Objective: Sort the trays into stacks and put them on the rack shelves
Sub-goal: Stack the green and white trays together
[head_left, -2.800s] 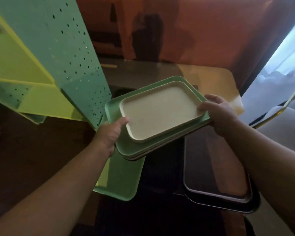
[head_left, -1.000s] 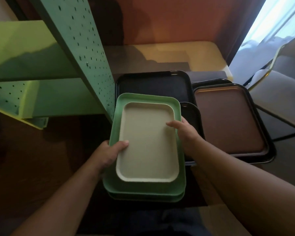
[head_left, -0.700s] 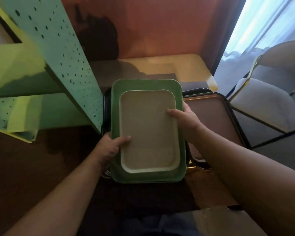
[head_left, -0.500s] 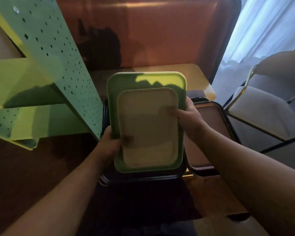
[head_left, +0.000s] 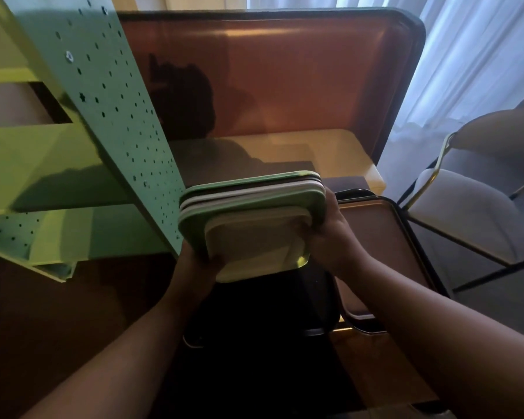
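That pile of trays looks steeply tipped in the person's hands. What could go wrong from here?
1. The stack of trays is tilted steeply, and the small cream tray on its face may slide off if the left hand or right hand loosens.
2. The stack's left edge sits close to the green perforated rack panel; it might knock against it.
3. Dropped trays would likely land on the dark tray below.

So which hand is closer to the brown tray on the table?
The right hand. It grips the right edge of the tray stack, just beside the brown tray. The left hand holds the stack's opposite edge, nearer the green rack.
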`<state>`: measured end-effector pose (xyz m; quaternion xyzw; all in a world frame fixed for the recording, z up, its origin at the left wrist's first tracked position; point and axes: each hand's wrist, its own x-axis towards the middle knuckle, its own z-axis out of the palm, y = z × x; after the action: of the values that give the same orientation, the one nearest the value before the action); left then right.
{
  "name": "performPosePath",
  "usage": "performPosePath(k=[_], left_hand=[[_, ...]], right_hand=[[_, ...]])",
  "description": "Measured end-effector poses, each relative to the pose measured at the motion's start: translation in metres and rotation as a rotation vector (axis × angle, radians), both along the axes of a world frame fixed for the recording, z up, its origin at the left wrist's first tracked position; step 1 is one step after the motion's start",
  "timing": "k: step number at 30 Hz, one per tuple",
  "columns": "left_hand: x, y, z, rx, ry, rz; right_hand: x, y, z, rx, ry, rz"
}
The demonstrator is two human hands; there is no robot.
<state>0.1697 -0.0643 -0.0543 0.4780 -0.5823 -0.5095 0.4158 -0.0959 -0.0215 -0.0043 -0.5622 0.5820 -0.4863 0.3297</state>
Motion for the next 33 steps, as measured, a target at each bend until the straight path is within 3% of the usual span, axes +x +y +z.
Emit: performPosePath(k=[7,10,16,20,24,28,31,33], left_hand=[[0.006,-0.015,-0.021,0.044,-0.191,-0.038],[0.007,-0.017,-0.026,0.032,-0.106,-0.040],[-0.003,-0.034,-0.005,-0.086,-0.125,-0.058],[-0.030,-0.034,0.028,-0.109,-0.019,-0.250],[-0.088,-0.038,0.028,0.100,0.020,-0.218],[-0.166,-0.019,0.020,0.519,0.005,-0.071],[-0.222,0.000,0.001,0.689,0.013,-0.086],[-0.252,0.014,-0.014,0.738,-0.009,-0.084]], right_hand=[[0.004,0.006,-0.021,0.075,0.000,-0.034],[0.007,0.005,-0.032,0.093,0.008,-0.101],[-0.001,-0.011,-0.023,0.150,0.005,-0.147],[-0.017,-0.012,0.002,0.183,-0.056,-0.288],[-0.067,-0.011,0.013,0.282,-0.115,-0.466],[-0.138,0.008,0.003,0.560,-0.229,-0.466],[-0.191,0.029,-0.018,0.651,-0.334,-0.462],[-0.219,0.041,-0.030,0.696,-0.275,-0.468]])
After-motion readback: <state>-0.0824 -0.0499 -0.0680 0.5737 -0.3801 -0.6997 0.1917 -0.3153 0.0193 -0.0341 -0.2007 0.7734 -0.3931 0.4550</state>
